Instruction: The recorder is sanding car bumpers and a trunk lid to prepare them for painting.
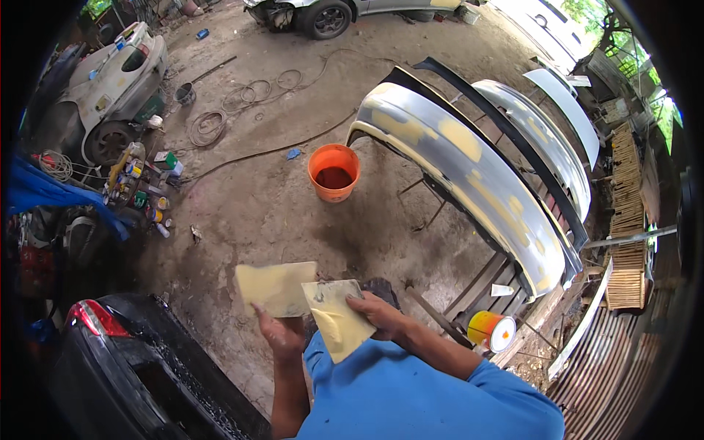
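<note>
My left hand (281, 330) is closed on a flat rectangular board (270, 286) coated in pale yellow paste, held upward at the lower middle. My right hand (378, 314) grips a square spreader (339, 330) carrying a thicker smear of the same paste, just right of the board and close to its edge. An open orange bucket (334, 192) with dark liquid stands beyond my hands. To the right, a yellow and orange can (490, 328) and a white tube (501, 290) sit beside a car bumper (469, 191) patched with yellowish filler.
A black car part (121, 367) with a red tail light fills the lower left. More bumpers (550, 139) rest on stands at right, near corrugated sheeting (601, 367). Hoses (207, 128) and assorted cans (139, 194) lie at left, near a partly stripped car (117, 95). Another car (367, 7) is behind.
</note>
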The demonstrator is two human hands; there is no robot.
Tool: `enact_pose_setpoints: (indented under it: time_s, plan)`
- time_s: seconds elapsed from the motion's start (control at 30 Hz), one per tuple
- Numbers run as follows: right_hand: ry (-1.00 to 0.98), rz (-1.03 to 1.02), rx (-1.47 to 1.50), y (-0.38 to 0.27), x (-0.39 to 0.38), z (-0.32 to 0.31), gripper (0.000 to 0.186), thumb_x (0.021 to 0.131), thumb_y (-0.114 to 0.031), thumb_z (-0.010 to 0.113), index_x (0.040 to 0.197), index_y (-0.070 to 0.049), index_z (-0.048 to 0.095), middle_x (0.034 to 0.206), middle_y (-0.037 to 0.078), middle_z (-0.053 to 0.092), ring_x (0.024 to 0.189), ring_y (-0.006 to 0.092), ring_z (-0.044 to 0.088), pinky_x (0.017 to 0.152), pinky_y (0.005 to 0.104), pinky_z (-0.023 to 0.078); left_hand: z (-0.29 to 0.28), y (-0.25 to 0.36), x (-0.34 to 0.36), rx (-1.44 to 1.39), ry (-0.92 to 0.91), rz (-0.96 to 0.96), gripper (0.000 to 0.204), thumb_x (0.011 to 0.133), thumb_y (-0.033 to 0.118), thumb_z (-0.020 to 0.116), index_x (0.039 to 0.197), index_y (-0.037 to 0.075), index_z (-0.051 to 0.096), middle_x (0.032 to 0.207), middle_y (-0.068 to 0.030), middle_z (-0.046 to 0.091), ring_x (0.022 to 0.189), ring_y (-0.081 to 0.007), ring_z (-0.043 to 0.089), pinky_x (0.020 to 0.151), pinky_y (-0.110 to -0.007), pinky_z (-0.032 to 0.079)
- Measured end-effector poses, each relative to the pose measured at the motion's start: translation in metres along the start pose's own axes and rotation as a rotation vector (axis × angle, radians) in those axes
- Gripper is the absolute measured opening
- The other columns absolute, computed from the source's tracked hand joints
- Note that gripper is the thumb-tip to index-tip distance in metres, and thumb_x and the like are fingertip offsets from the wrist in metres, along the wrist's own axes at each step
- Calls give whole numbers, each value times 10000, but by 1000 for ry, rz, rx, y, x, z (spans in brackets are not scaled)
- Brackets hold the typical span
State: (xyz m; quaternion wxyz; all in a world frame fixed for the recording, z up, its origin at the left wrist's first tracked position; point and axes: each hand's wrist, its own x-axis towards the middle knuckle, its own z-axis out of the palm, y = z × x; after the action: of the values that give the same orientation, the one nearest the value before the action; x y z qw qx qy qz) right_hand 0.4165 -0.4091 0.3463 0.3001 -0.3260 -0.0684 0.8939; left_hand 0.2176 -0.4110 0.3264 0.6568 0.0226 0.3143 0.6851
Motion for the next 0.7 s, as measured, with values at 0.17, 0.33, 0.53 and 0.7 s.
enact_pose_setpoints:
  time_s: [0.17, 0.33, 0.53, 0.7]
  plan:
    - [32, -44, 44, -37, 38, -7, 416, 968, -308, 487, 1272, -30, 428, 1112, 77, 599, 934, 165, 637, 774, 316, 549, 34, -13, 73, 62, -86, -295, 611, 972, 503, 327, 1349, 25, 373, 1325, -124, 485, 1198, -271, 489, 1019, -402, 387]
    - [175, -165, 165, -91, 75, -33, 419, 950, -294, 525, 1252, -13, 457, 1130, 96, 605, 952, 192, 642, 795, 329, 551, 62, -36, 138, 99, -146, -300, 676, 958, 562, 280, 1374, 33, 353, 1346, -132, 464, 1227, -259, 468, 1034, -395, 364]
    - [337, -511, 195, -201, 101, -116, 444, 963, -299, 476, 1270, 21, 460, 1122, 145, 619, 924, 243, 657, 803, 380, 557, 35, -58, 243, 1202, -110, -229, 539, 859, -30, 551, 1376, 17, 404, 823, -39, 618, 700, -64, 533, 623, -210, 450]
    - [591, -811, 279, -304, 98, -157, 419, 964, -276, 467, 1269, 12, 467, 1071, 138, 637, 879, 216, 665, 748, 352, 574, 23, -93, 328, 1235, -172, -268, 519, 865, 21, 517, 1372, 20, 403, 789, -48, 590, 699, -80, 530, 653, -236, 449]
